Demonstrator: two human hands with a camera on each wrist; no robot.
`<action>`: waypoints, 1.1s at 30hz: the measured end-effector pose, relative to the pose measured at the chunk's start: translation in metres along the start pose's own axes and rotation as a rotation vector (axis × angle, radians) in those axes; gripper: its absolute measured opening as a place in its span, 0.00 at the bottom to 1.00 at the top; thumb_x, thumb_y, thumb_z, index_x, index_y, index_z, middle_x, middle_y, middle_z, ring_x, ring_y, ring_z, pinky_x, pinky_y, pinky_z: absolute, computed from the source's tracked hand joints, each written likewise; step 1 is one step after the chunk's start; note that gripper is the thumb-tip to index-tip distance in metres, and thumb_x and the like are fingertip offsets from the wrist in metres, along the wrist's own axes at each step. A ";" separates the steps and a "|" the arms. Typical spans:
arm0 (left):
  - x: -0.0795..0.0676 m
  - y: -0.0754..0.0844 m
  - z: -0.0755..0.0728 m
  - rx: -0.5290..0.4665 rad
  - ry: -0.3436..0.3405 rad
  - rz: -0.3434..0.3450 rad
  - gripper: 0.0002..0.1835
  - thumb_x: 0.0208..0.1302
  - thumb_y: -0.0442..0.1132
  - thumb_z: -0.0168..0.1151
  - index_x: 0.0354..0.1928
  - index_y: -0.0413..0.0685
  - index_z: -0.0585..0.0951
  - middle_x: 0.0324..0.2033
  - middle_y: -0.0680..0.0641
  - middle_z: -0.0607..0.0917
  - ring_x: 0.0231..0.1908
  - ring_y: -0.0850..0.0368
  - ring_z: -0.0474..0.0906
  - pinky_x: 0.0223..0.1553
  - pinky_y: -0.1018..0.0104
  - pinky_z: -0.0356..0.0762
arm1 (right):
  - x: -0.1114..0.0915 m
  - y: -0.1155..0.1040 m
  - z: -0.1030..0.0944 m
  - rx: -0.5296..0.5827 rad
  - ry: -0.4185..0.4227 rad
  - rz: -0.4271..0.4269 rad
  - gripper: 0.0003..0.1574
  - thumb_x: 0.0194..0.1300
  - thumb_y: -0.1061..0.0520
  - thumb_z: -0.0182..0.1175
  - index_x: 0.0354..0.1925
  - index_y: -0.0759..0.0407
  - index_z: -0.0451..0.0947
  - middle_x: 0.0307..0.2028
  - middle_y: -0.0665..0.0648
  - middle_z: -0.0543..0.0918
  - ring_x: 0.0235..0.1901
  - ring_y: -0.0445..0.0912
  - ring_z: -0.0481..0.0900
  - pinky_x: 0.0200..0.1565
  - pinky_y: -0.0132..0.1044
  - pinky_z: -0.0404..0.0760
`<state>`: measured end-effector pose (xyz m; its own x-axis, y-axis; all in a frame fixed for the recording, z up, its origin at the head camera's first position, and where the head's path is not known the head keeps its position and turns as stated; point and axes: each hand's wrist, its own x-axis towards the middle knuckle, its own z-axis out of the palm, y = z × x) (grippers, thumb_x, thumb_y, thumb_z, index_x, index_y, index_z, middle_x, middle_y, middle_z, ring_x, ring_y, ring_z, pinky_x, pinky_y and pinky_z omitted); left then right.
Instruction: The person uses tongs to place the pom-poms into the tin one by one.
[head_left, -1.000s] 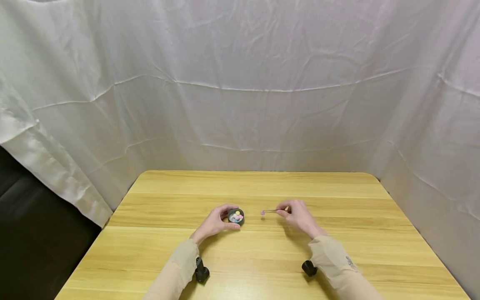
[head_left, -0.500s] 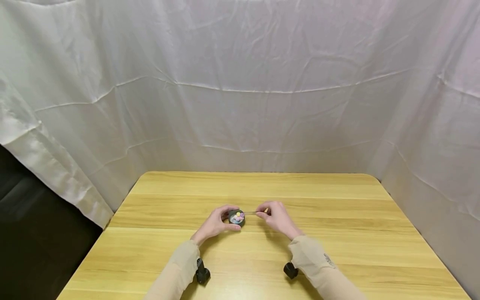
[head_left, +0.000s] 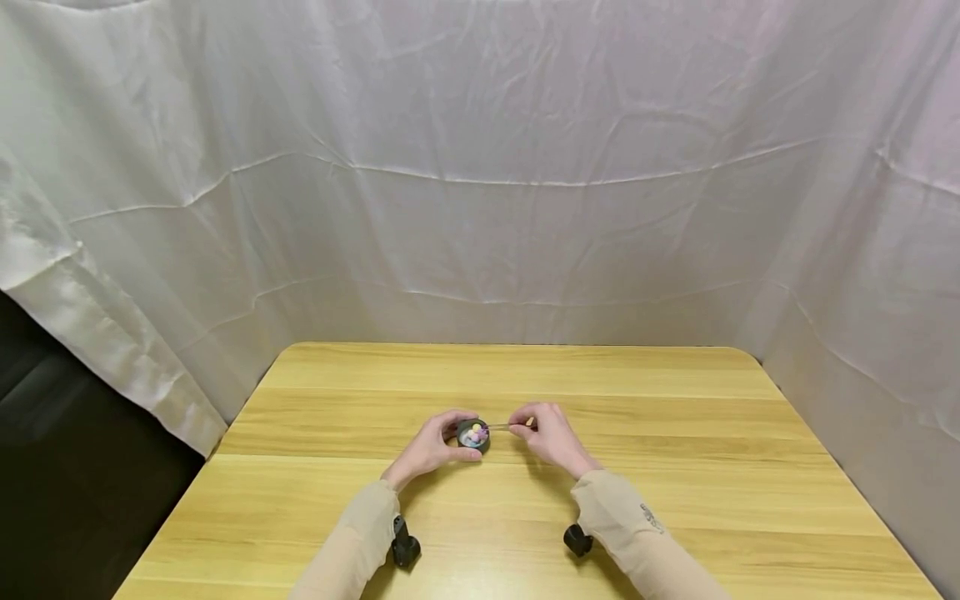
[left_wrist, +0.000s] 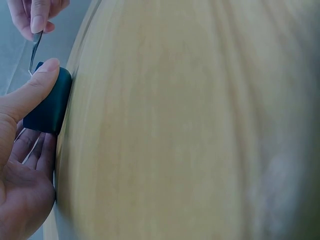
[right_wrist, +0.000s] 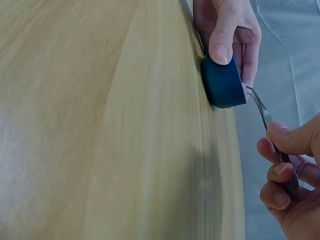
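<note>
A small dark round bowl (head_left: 483, 448) stands on the table with several pastel balls (head_left: 476, 434) in it, yellow, pink and purple among them. My left hand (head_left: 431, 444) grips the bowl from its left side, thumb at the near wall and fingers round the far one. Bent-tip metal tweezers (right_wrist: 265, 114) are pinched between the thumb and fingers of my right hand (head_left: 549, 435). Their tips reach the bowl's opening from the right, at a purple ball (head_left: 483, 432). In the left wrist view the bowl's inside is hidden behind its wall and my thumb.
The wooden table (head_left: 480, 375) extends round both hands. Pale curtains (head_left: 480, 242) hang behind it and along the sides. A black surface (head_left: 75, 467) lies beyond its left edge. A black wrist camera (head_left: 406, 546) sits at the left cuff, another wrist camera (head_left: 577, 540) at the right.
My right hand has moved left, carrying a purple ball in the tweezers from beside the bowl to its opening. My left hand keeps its grip on the bowl.
</note>
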<state>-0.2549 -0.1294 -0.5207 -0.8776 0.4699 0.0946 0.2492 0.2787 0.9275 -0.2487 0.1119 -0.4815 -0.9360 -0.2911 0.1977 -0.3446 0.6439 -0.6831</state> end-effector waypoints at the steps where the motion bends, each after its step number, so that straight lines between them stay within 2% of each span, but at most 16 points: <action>1: 0.000 0.000 0.000 -0.003 0.000 -0.002 0.34 0.57 0.34 0.75 0.65 0.34 0.73 0.60 0.33 0.80 0.59 0.39 0.79 0.64 0.46 0.76 | 0.000 0.000 0.000 -0.002 -0.001 0.002 0.04 0.65 0.62 0.67 0.34 0.56 0.89 0.35 0.53 0.90 0.32 0.39 0.80 0.37 0.33 0.81; 5: 0.000 -0.001 0.000 -0.003 0.001 -0.010 0.34 0.57 0.35 0.76 0.65 0.34 0.74 0.60 0.34 0.80 0.59 0.39 0.79 0.64 0.46 0.76 | -0.001 0.002 -0.001 0.002 -0.002 0.008 0.04 0.65 0.63 0.67 0.35 0.56 0.89 0.37 0.53 0.90 0.33 0.40 0.81 0.39 0.34 0.83; 11: 0.001 0.000 0.001 -0.009 0.001 -0.018 0.35 0.57 0.35 0.76 0.66 0.35 0.74 0.61 0.34 0.80 0.60 0.39 0.78 0.65 0.45 0.75 | -0.004 0.008 -0.008 0.028 0.006 -0.025 0.04 0.66 0.63 0.66 0.37 0.59 0.89 0.38 0.56 0.90 0.32 0.40 0.82 0.35 0.31 0.82; 17: 0.000 0.002 0.001 -0.002 -0.004 -0.025 0.35 0.57 0.35 0.76 0.66 0.35 0.73 0.61 0.33 0.79 0.60 0.38 0.78 0.65 0.45 0.75 | -0.013 0.027 -0.020 0.039 0.077 -0.094 0.03 0.62 0.66 0.67 0.35 0.63 0.88 0.33 0.58 0.90 0.27 0.37 0.78 0.28 0.28 0.78; 19: 0.000 0.002 0.001 0.003 -0.007 -0.027 0.35 0.57 0.35 0.76 0.66 0.35 0.73 0.61 0.34 0.79 0.60 0.38 0.77 0.65 0.45 0.75 | -0.016 0.036 -0.026 0.029 0.100 -0.075 0.04 0.61 0.67 0.66 0.34 0.63 0.87 0.31 0.58 0.89 0.26 0.37 0.78 0.27 0.28 0.78; 21: -0.001 0.001 0.000 0.011 -0.006 -0.031 0.36 0.58 0.36 0.75 0.67 0.36 0.73 0.62 0.34 0.78 0.61 0.37 0.77 0.65 0.44 0.75 | -0.019 0.043 -0.033 0.015 0.097 -0.022 0.04 0.62 0.67 0.66 0.34 0.63 0.87 0.31 0.57 0.89 0.27 0.38 0.79 0.29 0.29 0.79; 24: -0.001 0.001 -0.001 0.026 -0.002 -0.033 0.36 0.58 0.36 0.75 0.68 0.36 0.72 0.62 0.33 0.78 0.61 0.37 0.77 0.65 0.43 0.75 | -0.022 0.053 -0.040 -0.013 0.062 0.083 0.04 0.63 0.66 0.66 0.35 0.61 0.88 0.32 0.55 0.89 0.30 0.40 0.80 0.33 0.31 0.79; 26: -0.002 0.000 -0.002 0.035 -0.003 -0.030 0.37 0.58 0.36 0.75 0.68 0.35 0.71 0.63 0.33 0.77 0.61 0.36 0.77 0.65 0.43 0.74 | -0.023 0.057 -0.043 -0.036 0.034 0.122 0.04 0.64 0.65 0.66 0.35 0.60 0.87 0.31 0.54 0.88 0.30 0.41 0.79 0.34 0.32 0.78; 33: -0.002 0.003 -0.004 0.025 -0.029 -0.022 0.42 0.58 0.37 0.76 0.72 0.35 0.66 0.67 0.33 0.73 0.66 0.36 0.72 0.70 0.42 0.70 | -0.026 0.066 -0.045 -0.139 0.025 0.122 0.05 0.61 0.63 0.69 0.29 0.57 0.86 0.26 0.50 0.86 0.28 0.40 0.76 0.35 0.34 0.76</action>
<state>-0.2542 -0.1330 -0.5170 -0.8709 0.4873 0.0634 0.2402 0.3096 0.9200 -0.2506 0.1934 -0.5004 -0.9724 -0.1881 0.1377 -0.2330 0.7655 -0.5998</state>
